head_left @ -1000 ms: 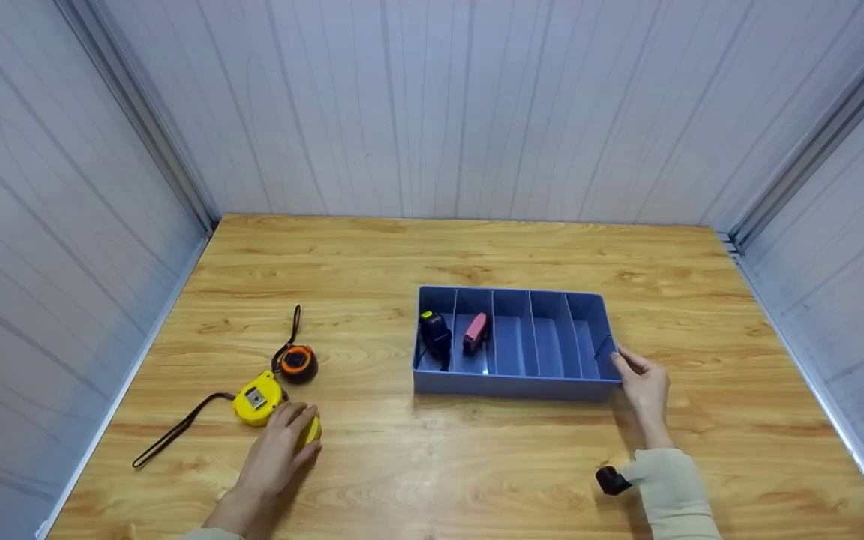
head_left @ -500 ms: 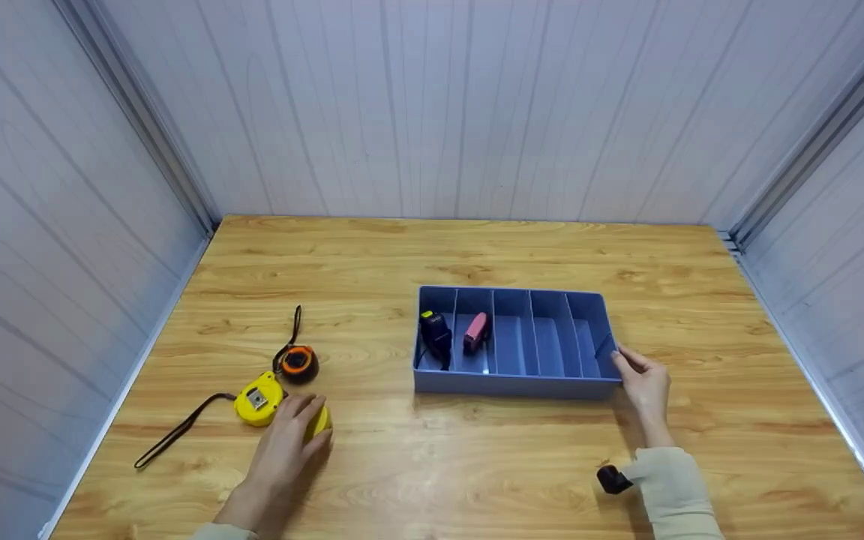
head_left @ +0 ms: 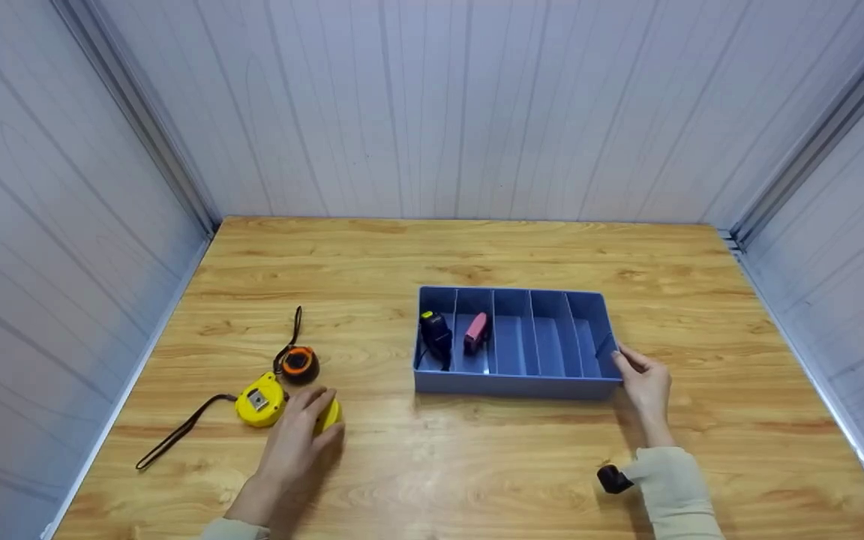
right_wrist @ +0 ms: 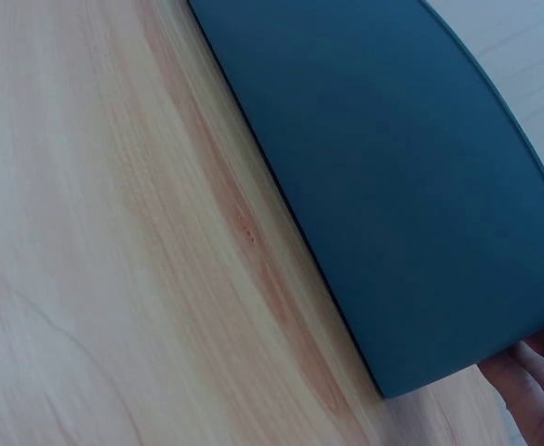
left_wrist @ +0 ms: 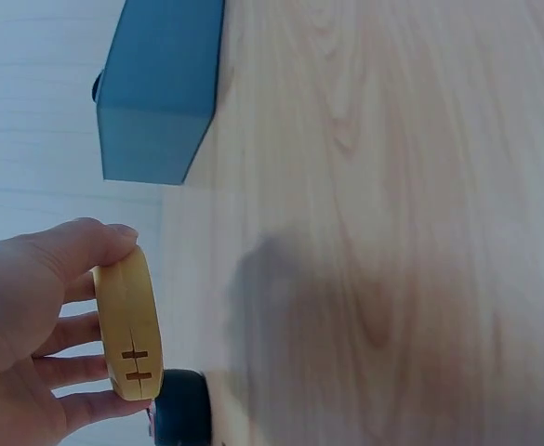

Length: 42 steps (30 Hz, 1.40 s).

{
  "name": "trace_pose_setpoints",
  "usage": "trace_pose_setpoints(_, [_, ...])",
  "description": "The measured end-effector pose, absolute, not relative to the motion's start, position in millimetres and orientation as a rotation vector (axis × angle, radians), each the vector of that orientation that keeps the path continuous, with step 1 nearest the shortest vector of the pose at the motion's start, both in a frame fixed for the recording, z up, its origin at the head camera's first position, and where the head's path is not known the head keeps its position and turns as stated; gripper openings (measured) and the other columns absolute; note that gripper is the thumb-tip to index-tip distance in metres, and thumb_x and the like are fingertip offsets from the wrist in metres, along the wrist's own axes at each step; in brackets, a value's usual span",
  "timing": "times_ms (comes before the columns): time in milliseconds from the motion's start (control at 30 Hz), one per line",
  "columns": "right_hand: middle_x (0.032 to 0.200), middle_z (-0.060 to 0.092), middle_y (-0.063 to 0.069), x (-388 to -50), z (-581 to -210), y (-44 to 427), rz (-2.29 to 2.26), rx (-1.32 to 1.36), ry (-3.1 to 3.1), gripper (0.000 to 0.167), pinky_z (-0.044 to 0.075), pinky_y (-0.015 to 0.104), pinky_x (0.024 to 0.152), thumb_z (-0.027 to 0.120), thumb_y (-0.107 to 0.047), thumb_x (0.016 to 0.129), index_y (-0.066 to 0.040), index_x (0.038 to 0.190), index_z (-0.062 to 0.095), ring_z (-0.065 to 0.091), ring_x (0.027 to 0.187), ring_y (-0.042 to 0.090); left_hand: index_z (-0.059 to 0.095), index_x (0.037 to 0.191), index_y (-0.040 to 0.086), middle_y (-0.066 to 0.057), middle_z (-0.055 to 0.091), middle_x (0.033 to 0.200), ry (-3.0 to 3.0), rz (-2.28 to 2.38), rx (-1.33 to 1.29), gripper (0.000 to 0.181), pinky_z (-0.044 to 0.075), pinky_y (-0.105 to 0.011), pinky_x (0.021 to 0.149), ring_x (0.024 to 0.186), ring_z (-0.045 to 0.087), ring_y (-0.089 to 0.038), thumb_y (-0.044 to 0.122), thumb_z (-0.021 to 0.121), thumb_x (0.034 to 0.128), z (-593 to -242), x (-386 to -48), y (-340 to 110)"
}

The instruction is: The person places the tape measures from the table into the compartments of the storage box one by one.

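My left hand point(head_left: 293, 442) grips a round yellow tape measure point(head_left: 329, 416); in the left wrist view, thumb and fingers hold the yellow case point(left_wrist: 129, 325) by its edges, above the wood. Just left of that hand lies another yellow tape measure point(head_left: 260, 400) with a black strap. Behind it sits an orange and black tape measure point(head_left: 298, 363). My right hand point(head_left: 646, 386) pinches the right end of a blue tray point(head_left: 514, 386) with five compartments. A dark tape measure point(head_left: 436, 334) lies in the tray's leftmost compartment, a pink one point(head_left: 476, 333) in the second.
The wooden table point(head_left: 432, 465) is enclosed by pale panels point(head_left: 432, 112) at the back and both sides. A black device point(head_left: 613, 479) is attached at my right wrist. The black strap point(head_left: 184, 431) stretches toward the left edge of the table.
My left hand has moved a little right and away from me with the yellow tape measure, widening its distance from the other yellow one. My right hand and the tray have stayed in place.
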State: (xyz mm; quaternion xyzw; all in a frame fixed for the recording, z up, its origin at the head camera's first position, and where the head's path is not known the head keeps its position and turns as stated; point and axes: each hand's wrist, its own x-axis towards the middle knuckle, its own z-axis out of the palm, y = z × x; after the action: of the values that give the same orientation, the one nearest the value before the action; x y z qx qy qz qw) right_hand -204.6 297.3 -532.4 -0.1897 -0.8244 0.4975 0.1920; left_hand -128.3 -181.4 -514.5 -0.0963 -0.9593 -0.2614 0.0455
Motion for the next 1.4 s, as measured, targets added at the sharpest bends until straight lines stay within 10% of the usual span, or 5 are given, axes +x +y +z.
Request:
trace_pose_setpoints(700, [0.094, 0.066, 0.000, -226.7, -580.7, 323.1, 1.368, -0.566, -2.336, 0.031, 0.043, 0.012, 0.071, 0.068, -0.035, 0.076, -0.015, 0.100, 0.070, 0.058, 0.087, 0.003, 0.055, 0.118, -0.001, -0.016, 0.049, 0.118, -2.758, -0.843, -0.360, 0.048, 0.040, -0.040, 0.089, 0.111, 0.045, -0.029, 0.016, 0.070, 0.0758, -506.9, -137.4, -155.2])
trace_pose_setpoints(1400, [0.102, 0.061, 0.014, -204.5, -530.2, 297.4, 1.424, -0.564, -2.368, 0.028, 0.040, 0.008, 0.067, 0.064, -0.017, 0.081, -0.003, 0.104, 0.066, 0.056, 0.096, 0.021, 0.056, 0.117, 0.000, -0.017, 0.050, 0.117, -2.634, -0.987, -0.405, 0.048, 0.043, -0.039, 0.087, 0.108, 0.046, -0.030, 0.016, 0.071, 0.0743, -500.2, -149.3, -124.6])
